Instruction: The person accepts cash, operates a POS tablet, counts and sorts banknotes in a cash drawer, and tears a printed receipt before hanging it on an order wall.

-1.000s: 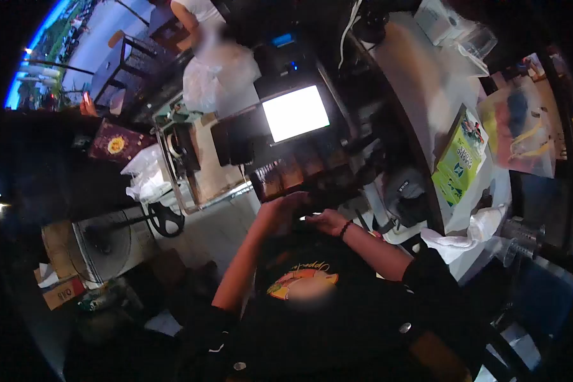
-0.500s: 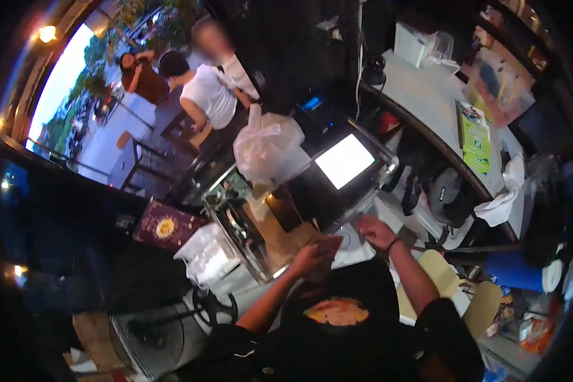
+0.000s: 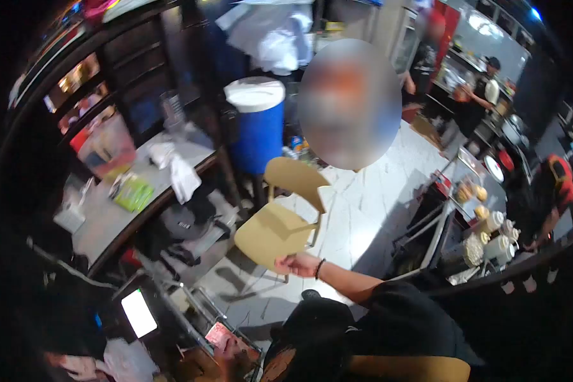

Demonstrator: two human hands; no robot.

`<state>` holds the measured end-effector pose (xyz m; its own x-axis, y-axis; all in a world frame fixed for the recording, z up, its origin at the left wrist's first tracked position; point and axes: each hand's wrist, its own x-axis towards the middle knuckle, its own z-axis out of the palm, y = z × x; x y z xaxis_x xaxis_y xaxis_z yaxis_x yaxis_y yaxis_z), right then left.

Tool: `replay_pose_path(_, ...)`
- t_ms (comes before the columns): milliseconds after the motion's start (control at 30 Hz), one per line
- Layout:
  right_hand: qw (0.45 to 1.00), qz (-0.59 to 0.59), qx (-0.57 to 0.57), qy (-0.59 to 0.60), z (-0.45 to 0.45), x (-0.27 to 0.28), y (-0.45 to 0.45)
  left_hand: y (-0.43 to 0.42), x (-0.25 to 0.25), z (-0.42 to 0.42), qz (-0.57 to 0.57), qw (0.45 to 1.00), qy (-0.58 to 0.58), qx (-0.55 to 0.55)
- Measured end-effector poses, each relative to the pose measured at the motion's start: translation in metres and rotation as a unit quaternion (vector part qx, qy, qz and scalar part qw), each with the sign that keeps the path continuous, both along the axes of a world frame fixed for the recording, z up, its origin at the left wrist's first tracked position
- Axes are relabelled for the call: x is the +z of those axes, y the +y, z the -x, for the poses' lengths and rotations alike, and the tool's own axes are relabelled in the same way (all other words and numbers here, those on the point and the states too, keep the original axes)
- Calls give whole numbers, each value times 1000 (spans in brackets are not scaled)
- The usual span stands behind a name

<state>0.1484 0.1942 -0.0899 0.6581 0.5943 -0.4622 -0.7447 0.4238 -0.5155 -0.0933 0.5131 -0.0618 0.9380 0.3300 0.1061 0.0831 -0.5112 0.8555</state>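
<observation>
My left hand (image 3: 234, 354) is low in the view beside the metal-edged counter, with its fingers closed on a flat reddish paper (image 3: 219, 335), possibly a banknote. My right hand (image 3: 299, 263), with a dark bracelet at the wrist, is in front of the yellow chair (image 3: 275, 234). Its fingers are curled together and nothing shows in them. A lit white screen (image 3: 139, 313) stands left of my left hand, and a whitish plastic bag (image 3: 128, 361) lies below it.
A side table (image 3: 99, 234) at the left bears a green packet (image 3: 132, 193) and a white cloth (image 3: 178, 172). Behind the chair stands a blue bin (image 3: 259, 137). Sauce bottles (image 3: 490, 223) stand on a right-hand counter. Several people are farther back, one (image 3: 484, 95) by a kitchen counter.
The view has swung right, from the screen and the outdoor seating to the chair and kitchen. My hands have moved farther apart; the reddish paper is still in my left hand.
</observation>
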Motion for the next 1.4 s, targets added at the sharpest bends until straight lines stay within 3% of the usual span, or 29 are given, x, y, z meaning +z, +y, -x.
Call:
replay_pose_path(33,998,13,-59,-23,-15,30,-22,10,-28,3,276,945,167,45)
replay_pose_path(133,973,22,-195,-122,-62,107,-121,-15,-15,-29,292,948,97,-83)
replay_pose_path(233,927,128,-275,-221,-102,158,-247,-74,-9,-82,329,939,91,-50)
replay_pose_path(300,768,434,-230,-411,-121,195,-345,-116,-6,-109,359,929,85,-28)
replay_pose_path(333,834,271,-348,-331,-129,212,-391,-134,-5,-122,373,924,81,-21)
replay_pose_path(367,765,441,-331,-331,-139,225,-447,-152,-5,-135,387,919,75,-16)
replay_pose_path(400,708,468,-398,-347,-147,233,-498,-168,-4,-145,397,915,67,-10)
replay_pose_path(433,729,430,-420,-327,-147,253,-539,-181,-4,-152,410,910,61,-6)
replay_pose_path(500,638,502,-526,-254,-146,286,-594,-208,-5,-165,432,900,55,-6)
replay_pose_path(567,596,499,-594,-207,-141,317,-631,-232,-8,-171,452,890,60,-10)
replay_pose_path(633,626,347,-646,-265,-153,318,-677,-256,9,-176,466,880,95,-4)
replay_pose_path(700,692,275,-610,-270,-150,333,-691,-270,18,-175,455,888,67,0)
replay_pose_path(767,690,288,-620,-237,-159,339,-696,-267,15,-181,436,895,95,-17)
replay_pose_path(867,585,343,-683,-272,-188,320,-707,-268,27,-190,433,893,121,-16)
replay_pose_path(900,580,380,-662,-285,-204,309,-723,-267,32,-191,449,885,119,-2)
replay_pose_path(967,622,396,-622,-262,-211,307,-710,-265,38,-194,462,880,109,7)
replay_pose_path(1000,606,408,-638,-243,-229,291,-727,-272,62,-200,464,879,112,17)
replay_pose_path(1033,532,524,-620,-241,-235,282,-730,-277,74,-198,467,876,115,28)
replay_pose_path(1067,565,512,-609,-218,-237,283,-732,-266,48,-196,465,880,86,31)
replay_pose_path(1100,519,633,-541,-192,-241,280,-739,-263,44,-194,440,891,101,50)
replay_pose_path(1133,394,550,-594,-435,-247,257,-747,-261,43,-193,415,899,114,77)
replay_pose_path(1167,171,592,-599,-510,-236,290,-695,-254,31,-193,402,911,80,41)
replay_pose_path(1200,100,594,-602,-525,-227,314,-658,-273,74,-194,413,905,69,77)
replay_pose_path(1233,93,588,-602,-532,-222,319,-628,-274,96,-195,415,893,149,87)
replay_pose_path(1267,103,578,-605,-538,-206,318,-596,-275,87,-193,407,907,59,87)
replay_pose_path(1300,129,571,-598,-547,-197,301,-570,-265,84,-185,447,889,80,60)
replay_pose_path(1333,181,572,-583,-547,-190,270,-547,-260,77,-181,405,910,59,67)
replay_pose_path(1367,248,582,-555,-541,-183,226,-530,-255,65,-176,467,879,55,82)
replay_pose_path(1400,338,596,-505,-525,-179,172,-510,-257,82,-172,425,899,49,97)
